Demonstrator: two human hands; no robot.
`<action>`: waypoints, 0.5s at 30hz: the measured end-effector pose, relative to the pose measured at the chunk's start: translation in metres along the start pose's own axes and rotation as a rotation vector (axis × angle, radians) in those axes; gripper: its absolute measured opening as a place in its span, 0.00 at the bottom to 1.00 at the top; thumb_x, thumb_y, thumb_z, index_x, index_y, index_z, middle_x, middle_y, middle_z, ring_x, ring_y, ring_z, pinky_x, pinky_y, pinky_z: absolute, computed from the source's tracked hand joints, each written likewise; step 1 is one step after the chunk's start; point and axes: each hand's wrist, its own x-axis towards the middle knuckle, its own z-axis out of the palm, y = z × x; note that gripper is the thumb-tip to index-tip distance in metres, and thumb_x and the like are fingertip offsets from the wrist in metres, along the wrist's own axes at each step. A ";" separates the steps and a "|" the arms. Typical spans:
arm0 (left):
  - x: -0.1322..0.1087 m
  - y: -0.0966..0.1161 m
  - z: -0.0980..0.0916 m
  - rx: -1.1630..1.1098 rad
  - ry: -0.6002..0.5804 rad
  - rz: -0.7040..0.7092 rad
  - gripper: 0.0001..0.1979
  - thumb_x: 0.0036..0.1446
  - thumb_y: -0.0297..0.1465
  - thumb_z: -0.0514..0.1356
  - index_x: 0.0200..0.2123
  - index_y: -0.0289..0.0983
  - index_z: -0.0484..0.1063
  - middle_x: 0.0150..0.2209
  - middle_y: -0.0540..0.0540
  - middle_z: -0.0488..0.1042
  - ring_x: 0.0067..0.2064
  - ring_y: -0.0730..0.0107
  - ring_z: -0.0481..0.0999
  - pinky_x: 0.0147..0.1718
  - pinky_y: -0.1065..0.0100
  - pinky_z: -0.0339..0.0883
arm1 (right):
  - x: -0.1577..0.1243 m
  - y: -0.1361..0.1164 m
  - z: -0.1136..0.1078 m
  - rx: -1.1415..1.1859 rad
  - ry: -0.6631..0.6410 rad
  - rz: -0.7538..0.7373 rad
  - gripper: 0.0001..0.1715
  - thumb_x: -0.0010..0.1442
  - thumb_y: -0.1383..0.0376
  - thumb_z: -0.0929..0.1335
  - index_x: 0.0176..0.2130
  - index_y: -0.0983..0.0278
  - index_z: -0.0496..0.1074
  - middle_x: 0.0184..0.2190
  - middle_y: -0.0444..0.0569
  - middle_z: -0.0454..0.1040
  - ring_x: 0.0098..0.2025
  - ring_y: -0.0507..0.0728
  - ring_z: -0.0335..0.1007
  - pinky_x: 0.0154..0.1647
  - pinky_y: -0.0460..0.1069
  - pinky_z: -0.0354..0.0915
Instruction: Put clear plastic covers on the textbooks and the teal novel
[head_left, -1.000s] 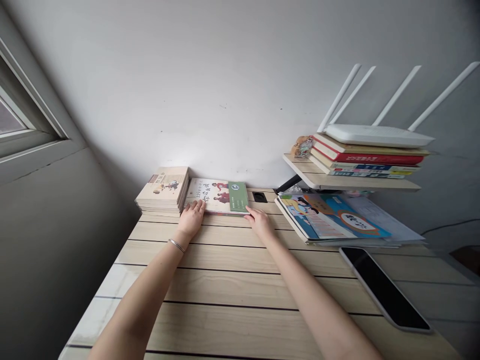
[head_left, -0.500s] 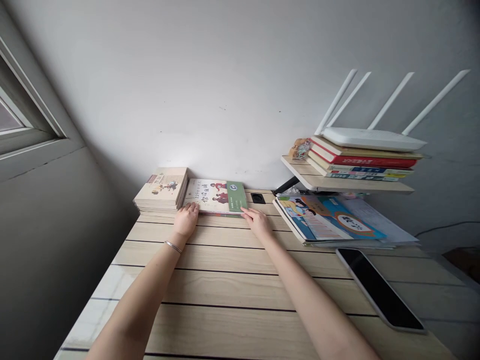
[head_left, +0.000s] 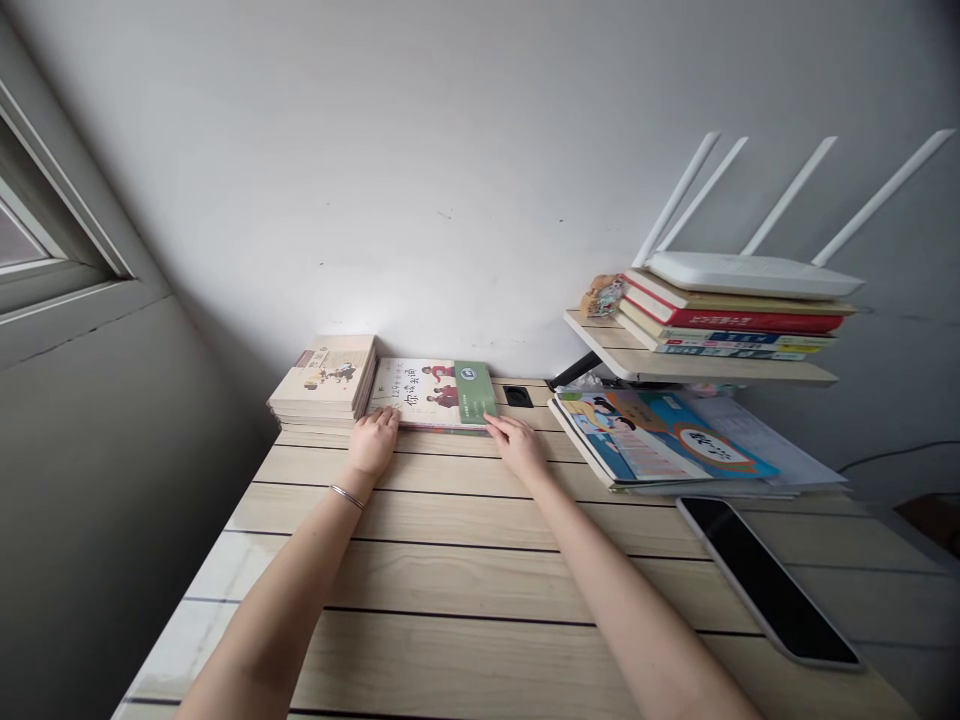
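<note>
The left hand (head_left: 373,443) lies open and flat, its fingertips on the near edge of a picture-covered book (head_left: 431,393). The right hand (head_left: 516,447) is also open, its fingertips at the book's near right corner, below a green band. Neither hand visibly grips it. The book lies flat on the tabletop (head_left: 465,650), just beside a stack of books (head_left: 324,380). Its large dark title is Chinese, but too small to read reliably. A silver bangle (head_left: 346,497) circles the left wrist. To the right, a pile of textbooks (head_left: 660,437) lies near a black phone (head_left: 769,580), and a white router (head_left: 750,274) sits on books (head_left: 731,320) on a wall shelf (head_left: 675,368).
</note>
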 end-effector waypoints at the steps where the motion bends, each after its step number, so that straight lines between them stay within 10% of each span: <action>1: 0.000 0.000 0.000 0.000 0.002 -0.004 0.18 0.62 0.23 0.48 0.52 0.35 0.69 0.53 0.39 0.72 0.55 0.58 0.70 0.49 0.60 0.67 | 0.000 0.000 0.000 -0.001 -0.005 -0.002 0.18 0.63 0.61 0.62 0.47 0.59 0.77 0.42 0.54 0.77 0.46 0.61 0.72 0.50 0.56 0.66; 8: -0.002 0.000 0.003 0.007 0.024 -0.025 0.20 0.63 0.23 0.47 0.55 0.33 0.67 0.58 0.36 0.67 0.58 0.56 0.66 0.54 0.58 0.62 | -0.006 -0.014 -0.007 -0.069 0.110 -0.098 0.21 0.61 0.60 0.64 0.53 0.59 0.72 0.58 0.55 0.65 0.56 0.64 0.63 0.56 0.60 0.62; 15: -0.007 0.002 0.001 -0.010 -0.016 0.006 0.23 0.61 0.20 0.46 0.57 0.34 0.64 0.59 0.37 0.66 0.60 0.59 0.65 0.56 0.60 0.60 | -0.004 -0.019 -0.009 -0.098 -0.011 -0.194 0.18 0.63 0.65 0.62 0.49 0.57 0.75 0.51 0.50 0.73 0.55 0.61 0.64 0.56 0.58 0.62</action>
